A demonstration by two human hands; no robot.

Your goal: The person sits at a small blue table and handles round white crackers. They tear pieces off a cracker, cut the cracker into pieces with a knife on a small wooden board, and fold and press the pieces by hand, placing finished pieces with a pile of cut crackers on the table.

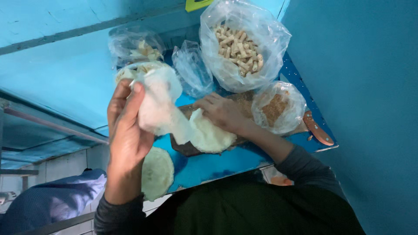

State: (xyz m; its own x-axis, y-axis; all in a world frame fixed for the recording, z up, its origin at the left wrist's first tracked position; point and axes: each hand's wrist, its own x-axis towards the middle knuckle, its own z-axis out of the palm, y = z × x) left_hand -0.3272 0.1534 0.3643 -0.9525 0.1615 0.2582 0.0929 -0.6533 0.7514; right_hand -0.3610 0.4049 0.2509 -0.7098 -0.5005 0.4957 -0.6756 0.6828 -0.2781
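Head view: thin, pale, floppy flatbread (159,109)

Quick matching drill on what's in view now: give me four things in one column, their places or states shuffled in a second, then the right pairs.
1. left hand
2. right hand
3. bag of short pale sticks
4. bag of brown crumbs

a. open-topped, at the far side of the blue table
b. raised, gripping a thin white sheet
c. beside the right wrist
d. pressing on a white round on the dark board

Pairs: 1-b, 2-d, 3-a, 4-c
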